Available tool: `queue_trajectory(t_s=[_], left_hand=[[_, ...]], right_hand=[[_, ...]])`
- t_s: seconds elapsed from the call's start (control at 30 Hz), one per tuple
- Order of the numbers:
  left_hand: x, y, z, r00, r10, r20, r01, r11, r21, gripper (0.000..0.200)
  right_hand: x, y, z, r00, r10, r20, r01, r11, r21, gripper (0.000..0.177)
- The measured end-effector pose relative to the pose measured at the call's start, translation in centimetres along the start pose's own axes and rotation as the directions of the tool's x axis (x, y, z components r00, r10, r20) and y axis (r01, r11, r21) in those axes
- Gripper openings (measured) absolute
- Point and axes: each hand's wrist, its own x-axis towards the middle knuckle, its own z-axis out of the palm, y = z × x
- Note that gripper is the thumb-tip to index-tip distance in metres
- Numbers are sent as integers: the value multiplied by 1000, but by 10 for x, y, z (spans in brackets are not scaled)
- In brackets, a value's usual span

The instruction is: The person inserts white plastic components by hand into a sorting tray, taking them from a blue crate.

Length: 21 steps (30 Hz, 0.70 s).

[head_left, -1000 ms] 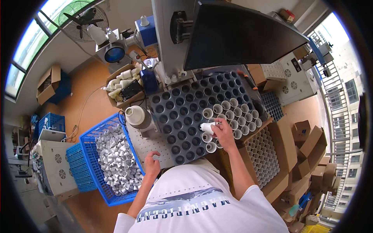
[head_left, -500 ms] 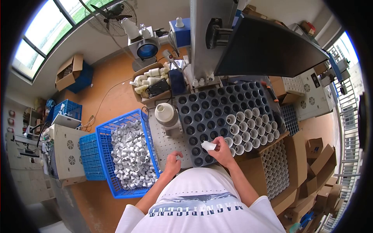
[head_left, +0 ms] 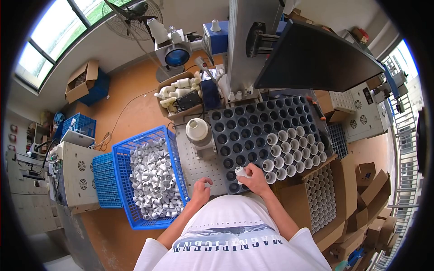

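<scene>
My right hand [head_left: 255,179] pinches a white plastic cup-shaped fitting [head_left: 240,171] over the near left corner of a black tray [head_left: 224,152] with rows of round holes. Similar white fittings [head_left: 289,159] stand with their open mouths up in the tray's near right part. Loosely curled and with nothing seen in it, my left hand [head_left: 200,189] hovers by the near edge of a perforated metal plate [head_left: 191,169]. To its left, a blue plastic basket [head_left: 118,183] holds a heap of loose white fittings [head_left: 156,180].
A round cream-coloured fixture [head_left: 198,131] stands on the metal plate. Behind it sits a cardboard box of cream parts [head_left: 178,92]. A dark monitor [head_left: 318,58] overhangs the tray's far side. At right, an open carton [head_left: 294,203] contains rows of white fittings.
My right hand has drawn slightly left with the fitting, which has turned more upright over the tray's near left holes. My left hand stays nearly in place. The view has shifted slightly.
</scene>
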Motion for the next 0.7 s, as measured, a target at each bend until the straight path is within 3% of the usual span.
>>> queue_trajectory(t_s=[0.7], left_hand=[[4,1,3,1000,25,-11,-25,1000,0,27]], right_hand=[[0,5,-2,1000,-25,-3,25,999,-34,35]])
